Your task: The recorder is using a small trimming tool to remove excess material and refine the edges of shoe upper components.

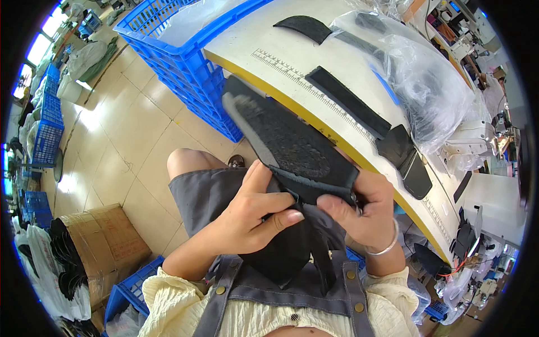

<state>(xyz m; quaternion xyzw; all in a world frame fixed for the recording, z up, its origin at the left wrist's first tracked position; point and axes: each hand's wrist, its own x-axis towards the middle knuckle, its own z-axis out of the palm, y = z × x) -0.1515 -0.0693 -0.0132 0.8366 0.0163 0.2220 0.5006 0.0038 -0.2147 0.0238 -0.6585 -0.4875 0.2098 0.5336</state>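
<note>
Above my lap I hold a black fabric piece with a fuzzy panel and a grey band along one side. My left hand is closed on its near edge, thumb and fingers pinching the fabric. At the piece's right corner my right hand grips it, thumb on the near side, other fingers partly hidden behind. Loose black fabric and a strap hang below toward my apron. On the white table beyond lie a long black strip, a curved black piece and a folded black piece.
The white worktable has a yellow edge and ruler tape. Clear plastic bags lie on it near a white sewing machine. A blue crate stands at its left end. A cardboard box is at lower left.
</note>
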